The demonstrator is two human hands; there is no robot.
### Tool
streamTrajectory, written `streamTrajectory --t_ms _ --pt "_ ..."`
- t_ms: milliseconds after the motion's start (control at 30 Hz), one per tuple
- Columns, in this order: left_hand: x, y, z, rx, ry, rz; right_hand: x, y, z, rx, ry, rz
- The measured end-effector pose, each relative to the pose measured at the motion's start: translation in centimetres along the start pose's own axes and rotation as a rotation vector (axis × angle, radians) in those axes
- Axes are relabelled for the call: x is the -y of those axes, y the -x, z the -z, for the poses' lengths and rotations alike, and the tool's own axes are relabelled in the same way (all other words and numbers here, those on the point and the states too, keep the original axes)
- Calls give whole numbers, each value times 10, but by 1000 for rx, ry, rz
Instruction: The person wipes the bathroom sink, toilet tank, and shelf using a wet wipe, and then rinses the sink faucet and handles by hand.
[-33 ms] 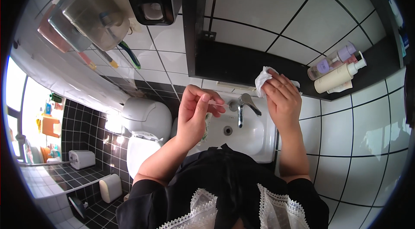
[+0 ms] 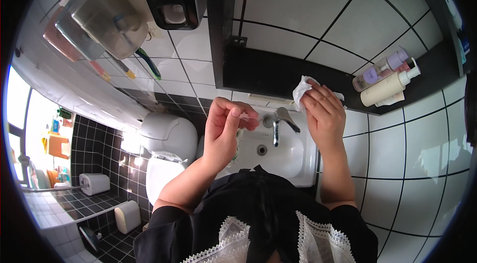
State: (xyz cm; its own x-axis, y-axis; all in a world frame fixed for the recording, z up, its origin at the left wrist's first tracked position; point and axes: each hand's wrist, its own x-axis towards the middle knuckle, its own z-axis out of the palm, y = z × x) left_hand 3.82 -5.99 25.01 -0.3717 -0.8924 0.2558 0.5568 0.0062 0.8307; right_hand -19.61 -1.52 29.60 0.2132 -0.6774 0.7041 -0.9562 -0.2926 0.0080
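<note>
My left hand (image 2: pixel 223 131) is raised over the left side of the white sink (image 2: pixel 298 176). Its fingers curl in toward the thumb, around a small whitish, translucent piece (image 2: pixel 244 116) whose kind I cannot make out. My right hand (image 2: pixel 324 114) presses a crumpled white tissue or cloth (image 2: pixel 301 92) at the lower edge of the black-framed shelf (image 2: pixel 278 72), fingers laid over it. Between the hands stands the chrome faucet (image 2: pixel 283 121), with the drain (image 2: pixel 261 150) below it. Behind my left wrist, a green-and-white patterned item (image 2: pixel 238 148) is mostly hidden.
A cream pump bottle (image 2: pixel 387 89) and a clear bottle with a lilac cap (image 2: pixel 372 75) rest on the shelf at right. Up left are a black wall dispenser (image 2: pixel 171 0), cups (image 2: pixel 107 14) and toothbrushes (image 2: pixel 148 63). A white toilet (image 2: pixel 169 139) stands left of the sink.
The thin whitish piece, which stuck out rightward from my left fingertips, now shows bunched between the fingers. My right hand and the white cloth have hardly moved.
</note>
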Motion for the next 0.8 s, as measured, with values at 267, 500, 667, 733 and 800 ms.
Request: streamTrajectory --t_ms 267,500,667,733,800 --pt "-24 -32 -9 17 -869 -785 3 3 -4 -57 -29 -48" --pt "-31 -27 4 -47 -1006 -970 14 -19 -2 75 -96 -25" --pt "-25 -10 12 -60 -1018 -954 48 -68 -35 123 -105 49" --pt "-22 -4 13 -51 -1015 -924 58 -80 -47 102 -113 70" --pt "-21 0 16 -41 -1015 -922 69 -88 -52 146 -129 7"
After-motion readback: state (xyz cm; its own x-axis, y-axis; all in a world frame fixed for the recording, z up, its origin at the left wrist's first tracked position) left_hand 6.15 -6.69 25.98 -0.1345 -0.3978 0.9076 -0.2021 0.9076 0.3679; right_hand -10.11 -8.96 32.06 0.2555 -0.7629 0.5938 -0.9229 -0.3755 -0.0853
